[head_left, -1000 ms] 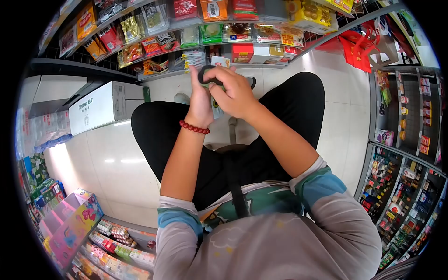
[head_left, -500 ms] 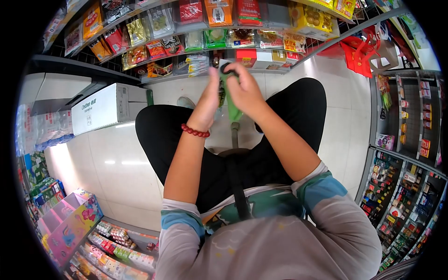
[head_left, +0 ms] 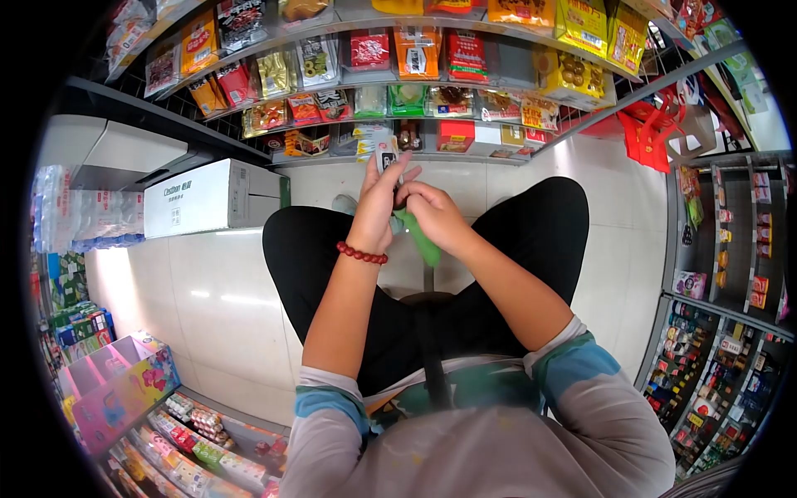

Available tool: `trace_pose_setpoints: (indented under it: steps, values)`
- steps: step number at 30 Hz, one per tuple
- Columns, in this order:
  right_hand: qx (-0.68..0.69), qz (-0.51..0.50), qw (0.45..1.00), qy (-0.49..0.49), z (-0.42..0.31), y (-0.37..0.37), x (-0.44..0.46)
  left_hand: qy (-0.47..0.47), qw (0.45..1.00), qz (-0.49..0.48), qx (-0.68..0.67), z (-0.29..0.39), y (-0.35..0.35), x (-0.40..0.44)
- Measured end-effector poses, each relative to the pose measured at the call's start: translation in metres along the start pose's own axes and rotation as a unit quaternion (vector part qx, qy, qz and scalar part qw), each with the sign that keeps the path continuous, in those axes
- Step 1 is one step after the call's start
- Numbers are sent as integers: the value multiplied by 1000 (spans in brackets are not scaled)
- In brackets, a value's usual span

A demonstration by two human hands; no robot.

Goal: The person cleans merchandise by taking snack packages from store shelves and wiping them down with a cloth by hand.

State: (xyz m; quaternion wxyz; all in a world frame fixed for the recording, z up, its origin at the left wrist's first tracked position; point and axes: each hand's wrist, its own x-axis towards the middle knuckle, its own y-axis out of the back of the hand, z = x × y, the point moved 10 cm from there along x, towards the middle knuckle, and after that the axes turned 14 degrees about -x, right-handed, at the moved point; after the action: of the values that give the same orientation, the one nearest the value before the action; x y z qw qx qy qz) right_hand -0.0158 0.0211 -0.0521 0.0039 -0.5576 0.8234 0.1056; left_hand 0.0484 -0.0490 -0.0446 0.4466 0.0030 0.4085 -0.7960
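Between my knees, my left hand [head_left: 376, 207], with a red bead bracelet [head_left: 362, 253] at its wrist, grips a slim packet [head_left: 387, 153]. The packet's white and black end sticks up past the fingers, and its lower part is hidden. Close beside it, my right hand [head_left: 433, 217] is closed on a green cloth [head_left: 423, 243], its fingertips curled at the packet. The cloth hangs down from that hand towards my lap.
Shelves of bagged snacks [head_left: 418, 54] stand in front of me. At left is a white carton [head_left: 203, 197] beside wrapped bottles [head_left: 100, 212]. A pink display box [head_left: 124, 378] is at lower left, racks [head_left: 706, 373] at right, and red bags [head_left: 647, 137] hang at upper right.
My hands have moved slightly down in view, and the packet now shows above my left hand. My right hand has shifted lower with the cloth. The view has tilted up towards the shelves.
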Motion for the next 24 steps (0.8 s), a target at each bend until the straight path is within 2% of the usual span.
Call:
trace_pose_setpoints:
  steps: [1, 2, 3, 5, 6, 9, 11, 14, 17, 19, 24]
  values:
    - [-5, -18, 1000, -10, -1, -3, 1, 16, 999, 27, 13, -1, 10, 3]
    - [-29, -46, 998, -35, 2, -2, 0, 25, 997, 59, -40, -1, 20, 7]
    - [-33, -49, 998, -31, -9, 4, 2, 18, 997, 59, -44, 5, 25, 10]
    - [-10, -54, 986, -155, 1, 15, 2, 10, 992, 51, -115, 16, 30, 14]
    - [-21, -33, 986, -162, 4, 22, 4, -20, 993, 53, -103, 31, 23, 8]
    - [-91, -18, 979, -181, 8, 32, 5, -37, 995, 34, -85, 42, 24, 8]
    - [-82, -56, 979, -181, 19, 22, 3, -43, 996, 24, -71, 45, 24, 7]
    - [-14, -140, 977, -163, 18, -7, -2, -32, 997, 6, -71, 41, 17, 4]
    - [56, -157, 969, -184, 10, -23, -10, -39, 996, 4, -82, 38, 17, 4]
    - [47, -154, 967, -195, 16, -24, -8, -47, 996, 11, -78, 40, 18, 2]
    - [129, -131, 957, -224, 11, -21, -9, -51, 995, 11, -87, 38, 20, 4]
